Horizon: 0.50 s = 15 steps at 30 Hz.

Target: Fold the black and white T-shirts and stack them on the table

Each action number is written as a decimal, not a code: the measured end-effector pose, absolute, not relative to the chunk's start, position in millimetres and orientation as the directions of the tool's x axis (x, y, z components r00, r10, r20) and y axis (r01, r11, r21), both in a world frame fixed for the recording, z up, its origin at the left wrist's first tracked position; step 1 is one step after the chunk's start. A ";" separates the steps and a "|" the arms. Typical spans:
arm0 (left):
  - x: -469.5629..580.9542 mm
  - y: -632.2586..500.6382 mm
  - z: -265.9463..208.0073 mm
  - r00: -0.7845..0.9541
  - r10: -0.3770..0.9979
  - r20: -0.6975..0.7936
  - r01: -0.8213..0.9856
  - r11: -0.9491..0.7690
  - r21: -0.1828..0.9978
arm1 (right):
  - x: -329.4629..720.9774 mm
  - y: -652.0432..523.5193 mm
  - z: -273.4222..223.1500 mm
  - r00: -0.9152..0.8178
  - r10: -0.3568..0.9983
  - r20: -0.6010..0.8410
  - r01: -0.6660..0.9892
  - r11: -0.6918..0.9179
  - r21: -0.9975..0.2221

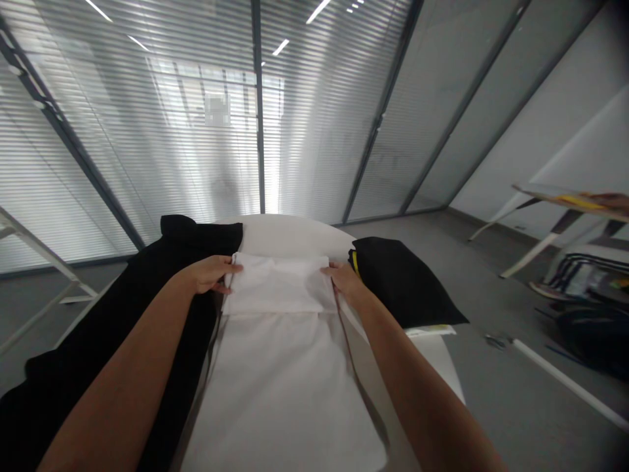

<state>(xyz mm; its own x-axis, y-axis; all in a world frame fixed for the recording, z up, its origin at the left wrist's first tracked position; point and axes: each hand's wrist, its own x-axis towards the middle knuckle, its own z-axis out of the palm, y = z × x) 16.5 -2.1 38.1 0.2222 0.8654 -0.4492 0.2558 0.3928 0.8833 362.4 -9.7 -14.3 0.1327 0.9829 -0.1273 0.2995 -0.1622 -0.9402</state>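
A white cloth (280,380), perhaps a garment, lies lengthwise on a round white table (280,229). Its far end is folded over toward me into a flat band. At the left edge of that fold, my left hand (211,272) pinches the fabric between thumb and fingers. My right hand (344,278) grips the opposite edge in the same way, its fingertips partly tucked under the cloth. Left of the white cloth, a long black cloth (181,249) runs toward me beneath my left forearm. Close to my right hand sits a folded black cloth (407,282) with a yellow edge.
Glass partitions with blinds (314,131) stand behind the table. At the right are another table (565,196), dark bags or cloth (594,334) and a white pole (565,380) on the grey floor. A white metal frame (44,262) stands at the left.
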 end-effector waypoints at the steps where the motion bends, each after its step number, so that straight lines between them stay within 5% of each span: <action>1: 17.0 -2.4 39.1 0.235 0.864 -0.445 0.237 0.393 0.889 | 361.1 -12.2 -9.7 0.147 0.975 -0.167 0.281 -0.203 -0.938; 5: 20.9 -4.5 45.6 0.225 0.902 -0.368 0.154 0.340 0.928 | 357.5 -18.8 9.9 0.153 0.967 -0.202 0.163 -0.226 -0.960; 15: 25.1 -0.1 54.8 0.121 0.983 0.138 -0.051 -0.133 0.990 | 363.3 -22.2 37.7 0.077 0.992 0.103 -0.099 0.111 -0.989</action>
